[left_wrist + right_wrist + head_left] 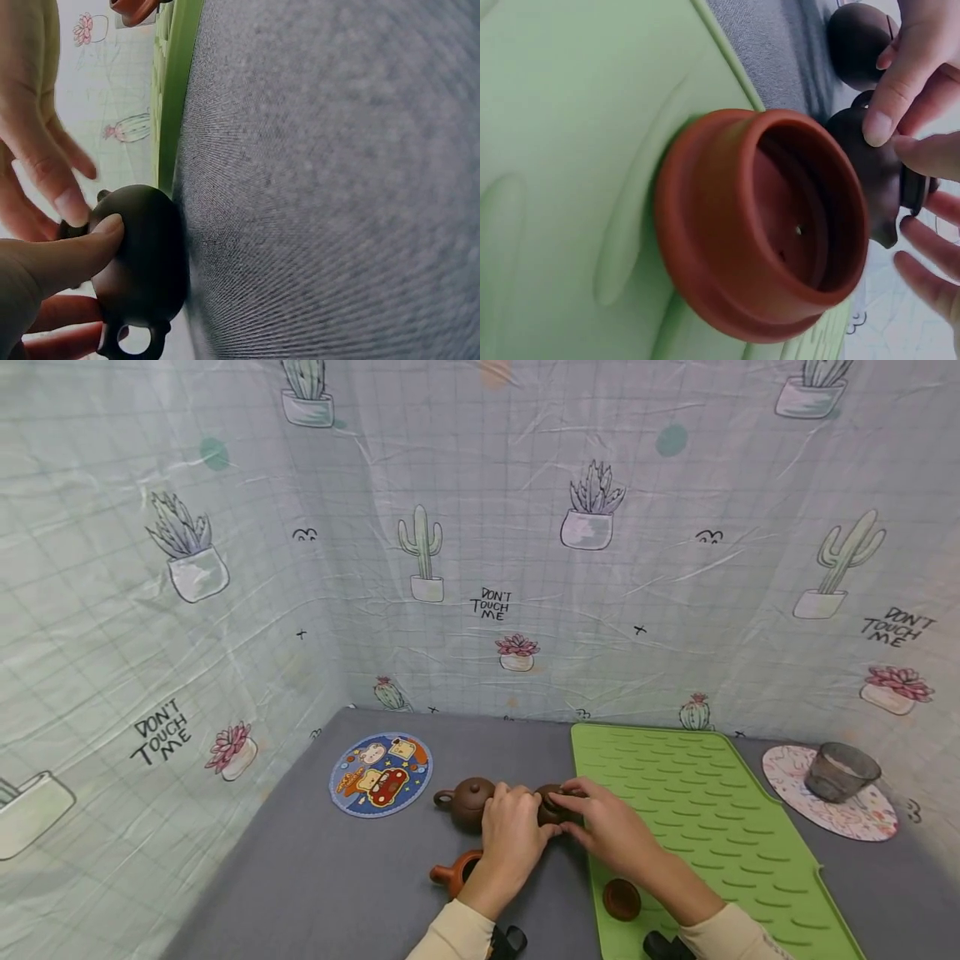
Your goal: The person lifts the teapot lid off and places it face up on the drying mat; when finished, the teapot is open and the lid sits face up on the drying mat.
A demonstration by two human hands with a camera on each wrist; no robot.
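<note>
Hands, left (510,831) and right (611,827), both pinching dark teapot (553,806), backdrop (491,603) lettered "DON'T TOUCH ME"

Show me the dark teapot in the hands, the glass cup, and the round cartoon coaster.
dark teapot (146,255): left wrist view, on its rounded body.
glass cup (840,772): head view, on its side wall.
round cartoon coaster (380,773): head view, on its printed middle.

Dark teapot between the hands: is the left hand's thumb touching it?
Touching. The left wrist view shows the left hand's thumb pressed against the dark teapot body, with no gap visible between them.
</note>
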